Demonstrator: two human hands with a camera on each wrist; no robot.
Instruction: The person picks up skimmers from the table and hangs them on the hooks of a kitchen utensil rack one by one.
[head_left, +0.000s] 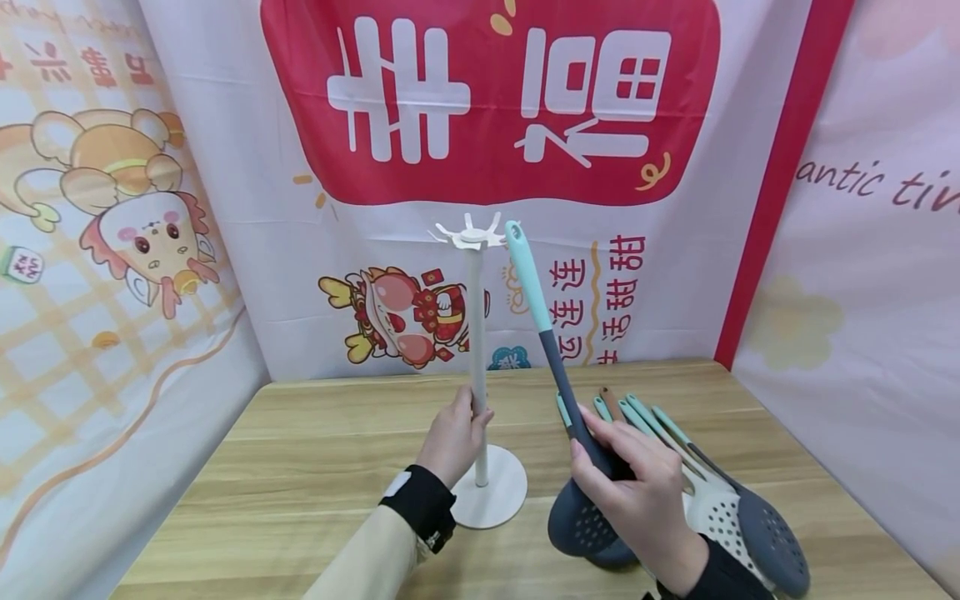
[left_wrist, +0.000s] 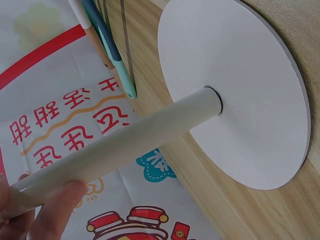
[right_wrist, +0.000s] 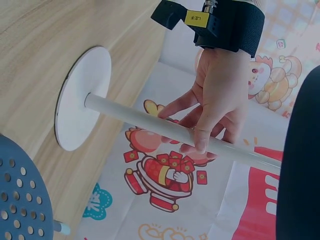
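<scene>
As the count runs from the left, one side cloth (head_left: 150, 242) comes first, printed with cartoons. Next, one wood-grain table (head_left: 300, 458). One pale sleeve (head_left: 367, 550), one black wrist strap (head_left: 423, 504), then the left hand (head_left: 453, 433), fingers and thumb wrapped round the pole of one white stand (head_left: 477, 325). Stand upright on table: one pole, one round base (head_left: 498, 500), one top ring of several hooks (head_left: 472, 236); exact hook count unclear. Behind it, one back cloth (head_left: 217, 167) with one red panel (head_left: 495, 100), two big white characters, one dragon cartoon (head_left: 405, 317) lower down.

Just right of the pole, one held utensil (head_left: 558, 367), tilted: teal handle up, dark neck, perforated dark head down. Handle end shows beside the hooks; contact can't be told. The right hand (head_left: 637, 483) pinches its neck, thumb against fingers. Hands are apart from each other, one thing each.

Behind and right of it, at least six more handles (head_left: 670, 423), five teal, one brown. Three heads show there: one dark, partly hidden (head_left: 618, 556); one pale perforated (head_left: 723, 517); one dark perforated (head_left: 776, 542). Full total blocked by the right hand. Far right, one lettered cloth (head_left: 847, 275).
</scene>
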